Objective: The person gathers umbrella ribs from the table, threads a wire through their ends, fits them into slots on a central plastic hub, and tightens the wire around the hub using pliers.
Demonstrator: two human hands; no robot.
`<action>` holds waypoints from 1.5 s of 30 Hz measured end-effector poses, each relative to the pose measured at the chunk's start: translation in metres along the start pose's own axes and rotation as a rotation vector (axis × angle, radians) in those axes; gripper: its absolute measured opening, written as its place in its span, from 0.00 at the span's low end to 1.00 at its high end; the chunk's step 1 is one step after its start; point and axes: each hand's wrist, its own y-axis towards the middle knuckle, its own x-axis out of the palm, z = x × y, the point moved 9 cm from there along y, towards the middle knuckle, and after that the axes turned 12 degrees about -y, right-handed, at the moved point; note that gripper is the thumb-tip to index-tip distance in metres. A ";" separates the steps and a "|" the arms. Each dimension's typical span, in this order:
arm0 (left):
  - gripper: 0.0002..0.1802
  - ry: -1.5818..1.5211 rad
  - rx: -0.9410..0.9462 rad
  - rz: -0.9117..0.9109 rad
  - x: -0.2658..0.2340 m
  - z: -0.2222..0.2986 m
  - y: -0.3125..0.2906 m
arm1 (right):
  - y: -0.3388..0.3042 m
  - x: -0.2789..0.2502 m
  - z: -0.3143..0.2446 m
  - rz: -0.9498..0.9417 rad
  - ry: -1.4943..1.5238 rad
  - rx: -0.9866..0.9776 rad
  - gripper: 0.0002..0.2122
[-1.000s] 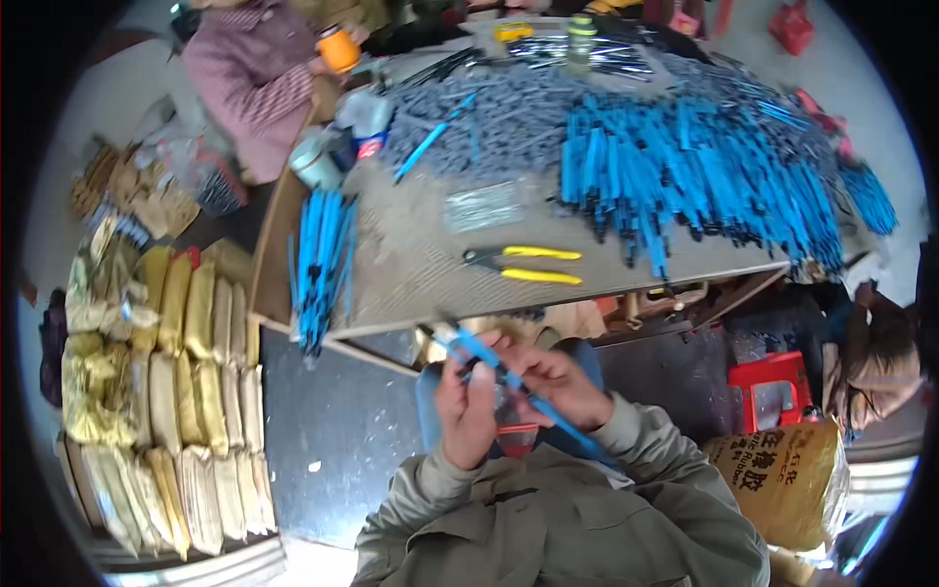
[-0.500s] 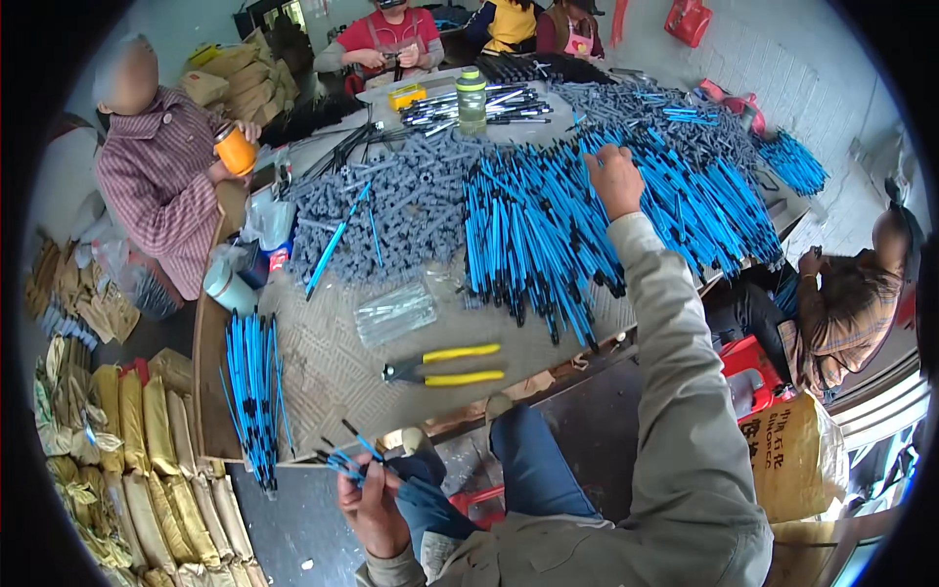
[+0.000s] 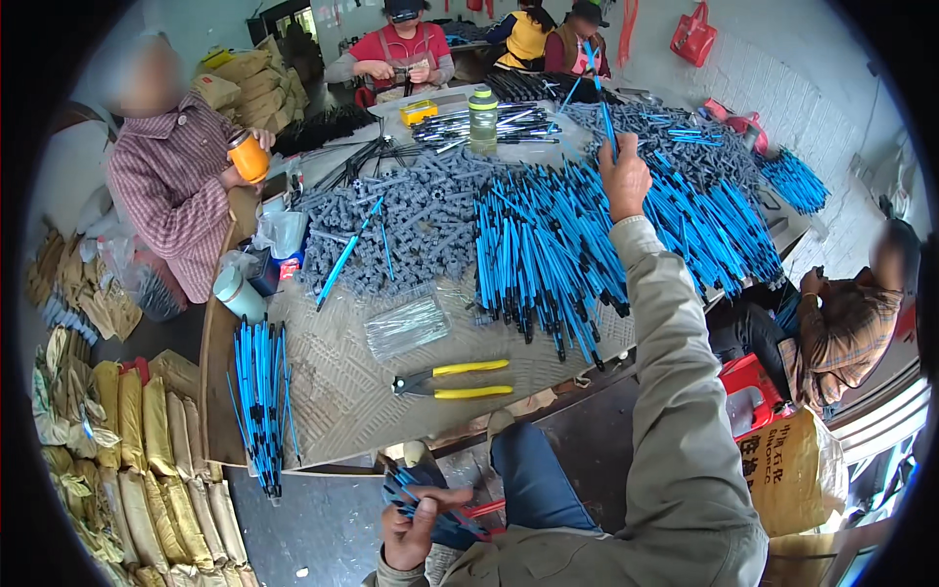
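Note:
My right hand (image 3: 626, 184) reaches out over the table and grips a slim blue rod (image 3: 608, 125), which sticks up from its fingers. Beneath it spreads a wide heap of blue rods with black ends (image 3: 548, 245). Down by my lap, my left hand (image 3: 411, 528) is closed on a small bunch of blue and black rods (image 3: 403, 486). At the table's left corner lies another stack of blue rods (image 3: 259, 391). Pliers with yellow handles (image 3: 471, 369) rest near the front edge, beside a clear plastic bag of thin pieces (image 3: 406, 326).
Grey plastic parts (image 3: 421, 215) are heaped left of the blue rods. A green-capped bottle (image 3: 482, 119) and a pale blue cup (image 3: 238, 292) stand on the table (image 3: 333, 391). A person in checks (image 3: 166, 186) holds an orange jar (image 3: 248, 157). Stacked sacks (image 3: 147, 440) line the left.
My right hand has lifted slightly off the heap, and a blue rod now stands up from it. The left hand with its bunch has shifted right and lower.

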 end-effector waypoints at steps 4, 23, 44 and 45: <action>0.13 -0.138 -0.059 -0.124 0.009 -0.018 -0.007 | -0.020 -0.074 0.012 0.139 0.546 0.038 0.09; 0.19 -0.107 0.170 0.098 0.028 -0.006 0.019 | -0.347 -0.243 -0.051 -0.730 1.072 -0.184 0.08; 0.14 -0.193 0.003 0.121 0.008 -0.033 0.031 | -0.073 0.071 -0.029 -0.540 -0.169 -0.200 0.16; 0.14 -0.193 -0.002 0.120 0.005 -0.033 0.031 | -0.070 0.065 -0.030 -0.487 -0.141 -0.184 0.15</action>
